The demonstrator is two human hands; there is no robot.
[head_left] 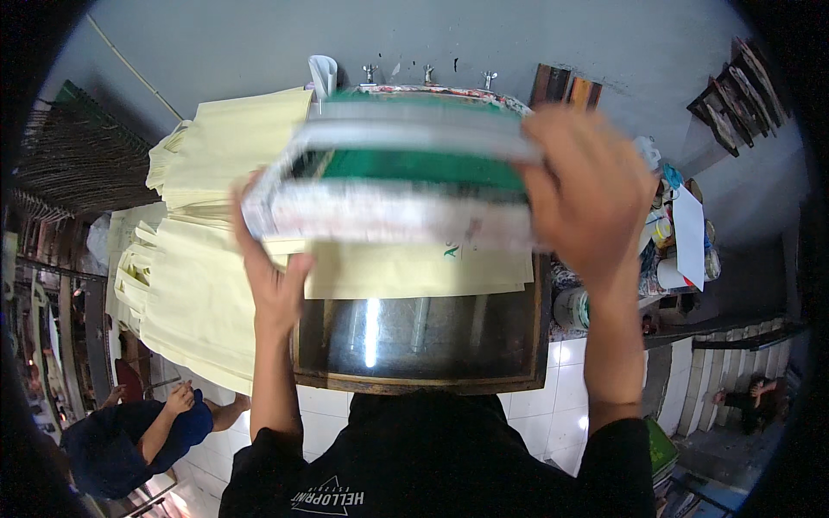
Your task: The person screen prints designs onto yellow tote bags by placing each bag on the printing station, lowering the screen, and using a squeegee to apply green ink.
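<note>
A screen printing frame (389,211) with a white, ink-stained rim and green mesh is raised at a tilt over the table, smeared by motion. My left hand (263,268) grips its left end, the thumb lying below the edge. Around the right end my right hand (587,186) is closed, fingers curled over the rim. A blurred grey bar (414,134) crosses the frame's far part; I cannot tell whether it is a squeegee or the far rim. Under the frame lies a pale yellow sheet or bag (406,274) bearing a small green print, partly hidden.
The glass-topped table (414,337) has a wooden edge. Pale yellow pieces (199,276) are piled on the left. Ink tubs and a white sheet (688,233) crowd the right side. Metal clamps (429,75) stand at the back. Another person (142,440) is at lower left.
</note>
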